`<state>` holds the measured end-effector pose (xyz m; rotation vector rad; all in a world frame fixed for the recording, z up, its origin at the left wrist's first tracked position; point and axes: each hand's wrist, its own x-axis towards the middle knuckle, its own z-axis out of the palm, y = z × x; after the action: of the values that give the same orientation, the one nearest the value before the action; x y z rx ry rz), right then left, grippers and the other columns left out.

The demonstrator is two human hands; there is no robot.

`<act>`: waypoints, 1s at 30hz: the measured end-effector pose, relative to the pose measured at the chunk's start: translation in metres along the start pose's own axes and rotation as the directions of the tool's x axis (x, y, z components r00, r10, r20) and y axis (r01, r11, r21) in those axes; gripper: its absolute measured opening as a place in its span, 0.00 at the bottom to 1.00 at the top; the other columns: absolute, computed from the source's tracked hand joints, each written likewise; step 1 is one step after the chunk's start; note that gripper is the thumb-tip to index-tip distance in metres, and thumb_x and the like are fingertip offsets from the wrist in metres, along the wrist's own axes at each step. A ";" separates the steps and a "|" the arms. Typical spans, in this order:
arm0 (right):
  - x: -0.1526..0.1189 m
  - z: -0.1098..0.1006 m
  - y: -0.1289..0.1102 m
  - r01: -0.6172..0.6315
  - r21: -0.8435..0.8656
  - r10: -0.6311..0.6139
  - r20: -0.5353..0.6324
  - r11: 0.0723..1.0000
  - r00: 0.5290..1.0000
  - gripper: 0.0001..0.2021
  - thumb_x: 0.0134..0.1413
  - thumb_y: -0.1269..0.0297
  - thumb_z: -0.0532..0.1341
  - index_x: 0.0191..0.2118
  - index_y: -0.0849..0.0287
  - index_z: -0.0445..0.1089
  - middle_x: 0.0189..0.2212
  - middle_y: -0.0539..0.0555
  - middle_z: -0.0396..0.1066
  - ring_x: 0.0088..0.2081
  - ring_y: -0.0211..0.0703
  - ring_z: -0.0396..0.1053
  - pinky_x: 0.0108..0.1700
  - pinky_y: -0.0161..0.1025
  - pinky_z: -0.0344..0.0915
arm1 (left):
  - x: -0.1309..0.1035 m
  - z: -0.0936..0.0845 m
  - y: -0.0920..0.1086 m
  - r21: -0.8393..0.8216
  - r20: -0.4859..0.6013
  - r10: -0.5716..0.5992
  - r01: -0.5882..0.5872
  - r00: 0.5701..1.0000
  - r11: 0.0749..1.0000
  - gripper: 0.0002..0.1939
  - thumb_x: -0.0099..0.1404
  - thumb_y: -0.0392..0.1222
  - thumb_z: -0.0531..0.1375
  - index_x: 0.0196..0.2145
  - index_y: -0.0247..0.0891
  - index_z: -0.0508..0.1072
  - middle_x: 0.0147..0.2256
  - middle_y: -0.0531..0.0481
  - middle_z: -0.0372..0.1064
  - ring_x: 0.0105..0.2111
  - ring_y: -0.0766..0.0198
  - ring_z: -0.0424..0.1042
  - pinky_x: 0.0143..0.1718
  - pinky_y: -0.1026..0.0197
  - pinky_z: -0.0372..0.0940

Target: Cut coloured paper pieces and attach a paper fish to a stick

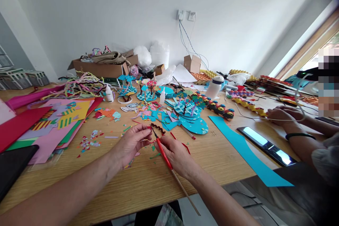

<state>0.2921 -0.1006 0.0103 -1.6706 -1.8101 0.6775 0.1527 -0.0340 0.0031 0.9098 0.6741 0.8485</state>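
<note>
Near the front of the table, my left hand [135, 143] pinches a small red piece [149, 127] between thumb and fingertips. Just right of it, my right hand [174, 152] is closed on a thin red-handled tool [164, 153], its dark tip pointing at the red piece. A dark curly stem [158, 128] shows above the tool's tip. A thin wooden stick [185, 192] runs from under my right hand past the table's front edge. Small green and pink scraps lie beneath the hands.
Coloured paper sheets [50, 141] lie left, paper scraps [159, 114] and blue discs [194, 123] beyond the hands. Glue bottles [109, 93] stand behind. At right are a blue paper strip [246, 155], a phone [266, 145] and another person's hands [283, 116].
</note>
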 end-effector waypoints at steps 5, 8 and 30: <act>-0.001 0.002 0.003 -0.004 -0.005 0.004 0.017 1.000 1.000 0.16 0.56 0.57 0.48 0.22 0.60 0.59 0.17 0.46 0.55 0.21 0.32 0.51 0.21 0.30 0.45 | 0.000 -0.004 -0.001 0.006 -0.007 0.000 0.000 1.000 1.000 0.05 0.49 0.35 0.63 0.26 0.35 0.70 0.22 0.53 0.67 0.23 0.71 0.67 0.26 0.69 0.61; 0.000 0.002 0.003 -0.003 -0.018 0.003 0.026 1.000 1.000 0.16 0.56 0.58 0.47 0.22 0.60 0.59 0.18 0.46 0.55 0.21 0.32 0.51 0.21 0.30 0.45 | 0.001 -0.006 -0.001 0.016 -0.006 0.001 -0.001 1.000 1.000 0.05 0.49 0.36 0.63 0.26 0.35 0.70 0.22 0.54 0.67 0.23 0.71 0.66 0.26 0.69 0.61; 0.000 -0.002 0.009 0.027 -0.008 -0.027 0.077 1.000 0.997 0.17 0.55 0.51 0.48 0.24 0.58 0.58 0.20 0.46 0.58 0.23 0.33 0.55 0.25 0.30 0.50 | 0.000 -0.010 0.003 0.162 0.044 -0.006 -0.001 0.999 0.987 0.05 0.50 0.38 0.62 0.26 0.36 0.70 0.23 0.54 0.66 0.24 0.72 0.65 0.26 0.68 0.60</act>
<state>0.2999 -0.1003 0.0053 -1.6432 -1.8886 0.7325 0.1441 -0.0286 0.0017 1.0707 0.7135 0.7768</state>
